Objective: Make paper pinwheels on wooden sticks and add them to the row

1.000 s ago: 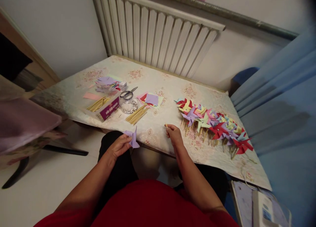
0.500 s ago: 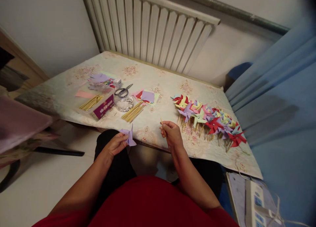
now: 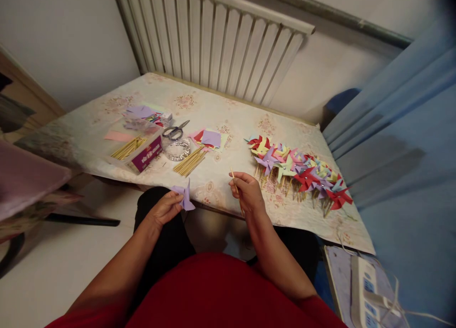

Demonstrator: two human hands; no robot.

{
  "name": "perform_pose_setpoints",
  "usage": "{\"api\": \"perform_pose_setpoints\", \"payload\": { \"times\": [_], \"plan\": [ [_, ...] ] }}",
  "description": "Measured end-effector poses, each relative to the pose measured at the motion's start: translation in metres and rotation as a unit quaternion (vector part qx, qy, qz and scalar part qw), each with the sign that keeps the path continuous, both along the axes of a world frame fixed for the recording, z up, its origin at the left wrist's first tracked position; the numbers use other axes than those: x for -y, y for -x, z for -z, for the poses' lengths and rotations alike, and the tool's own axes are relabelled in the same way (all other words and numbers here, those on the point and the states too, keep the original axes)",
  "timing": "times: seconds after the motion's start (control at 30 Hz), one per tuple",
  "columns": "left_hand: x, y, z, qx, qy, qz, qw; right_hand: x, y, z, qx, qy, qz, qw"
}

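Near the table's front edge, my left hand (image 3: 167, 208) pinches a folded purple paper pinwheel (image 3: 186, 197). My right hand (image 3: 248, 191) is closed around a thin wooden stick (image 3: 233, 176), which points up and slightly left. A gap separates the two hands, and the stick does not touch the paper. Beyond them lie a bundle of loose sticks (image 3: 190, 161), a round clear case of silvery pins (image 3: 177, 149) and a small pile of coloured paper squares (image 3: 211, 139). Finished pinwheels (image 3: 305, 178) on sticks lie in a row to the right.
Scissors (image 3: 175, 130) lie behind the pin case. At the left stands a plastic box (image 3: 147, 155) holding more sticks, with purple paper (image 3: 140, 111) behind it. A radiator (image 3: 213, 47) backs the table (image 3: 149, 88). A power strip (image 3: 364, 290) sits at lower right, near a blue curtain (image 3: 402, 142).
The camera view has shifted slightly. Both hands keep their holds on the pinwheel and the stick; the stick leans a little more to the left now.
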State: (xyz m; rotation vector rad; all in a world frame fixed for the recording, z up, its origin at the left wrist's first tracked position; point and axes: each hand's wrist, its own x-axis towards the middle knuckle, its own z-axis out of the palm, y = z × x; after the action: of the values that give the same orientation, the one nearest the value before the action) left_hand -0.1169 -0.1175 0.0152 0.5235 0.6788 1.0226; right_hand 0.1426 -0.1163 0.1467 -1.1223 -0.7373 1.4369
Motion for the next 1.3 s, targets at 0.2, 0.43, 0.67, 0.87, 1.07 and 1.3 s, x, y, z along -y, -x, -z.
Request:
{"api": "perform_pose_setpoints", "payload": {
  "times": [0.2,0.43,0.67,0.87,1.07,1.3],
  "plan": [
    [0.0,0.0,0.0,-0.003,0.004,0.004,1.0,0.0,0.0,-0.002,-0.005,-0.004,0.004,1.0],
    [0.0,0.001,-0.001,0.0,-0.005,0.009,1.0,0.0,0.002,-0.002,0.012,-0.013,0.014,1.0],
    [0.0,-0.001,-0.003,-0.003,-0.001,0.004,1.0,0.001,0.003,-0.001,0.03,-0.016,0.022,0.999],
    [0.0,-0.009,-0.011,0.032,0.001,0.01,0.999,0.002,0.004,0.002,0.039,-0.024,0.029,0.999],
    [0.0,-0.052,-0.058,0.092,-0.049,0.033,0.994,0.009,0.013,-0.007,0.059,-0.04,0.033,0.997],
    [-0.001,-0.094,-0.105,0.146,-0.104,0.054,0.982,0.023,0.025,-0.018,0.079,-0.049,0.028,0.995]
  ]
}}
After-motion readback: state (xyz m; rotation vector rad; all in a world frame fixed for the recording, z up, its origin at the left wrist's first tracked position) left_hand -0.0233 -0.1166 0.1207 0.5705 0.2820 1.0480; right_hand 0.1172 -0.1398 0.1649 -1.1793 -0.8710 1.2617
